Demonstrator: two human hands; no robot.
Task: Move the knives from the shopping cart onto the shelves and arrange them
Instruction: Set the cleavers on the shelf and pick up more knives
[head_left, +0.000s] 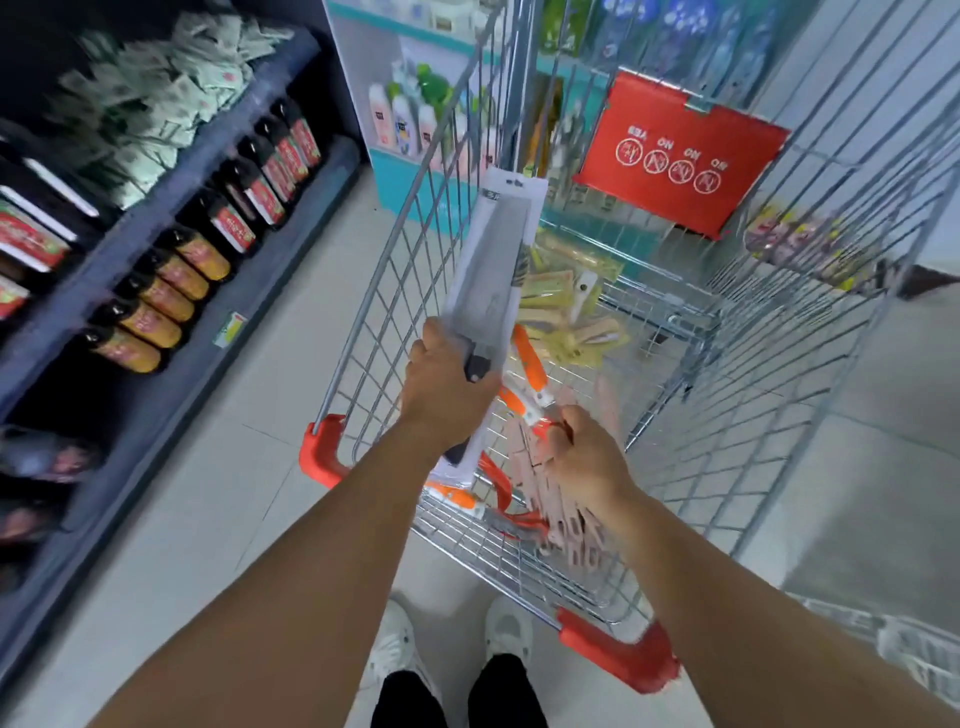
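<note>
Knives in this figure: a large steel-bladed knife with a black handle, sealed in a white card-and-plastic pack (493, 280), is being held upright above the near left side of the silver wire shopping cart (737, 436). The left hand (447, 395) is gripping the pack around its handle end. The right hand (587, 457), reaching into the basket just right of it, is curling its fingers around a small orange-and-white-handled knife (524, 400); more orange-handled knives and yellow packs are lying farther in. The dark blue shelves (208, 208) of bottles are standing to the left. To do this step well, each pack is best gripped at the handle, blade end pointing away, and lifted clear of the wire.
</note>
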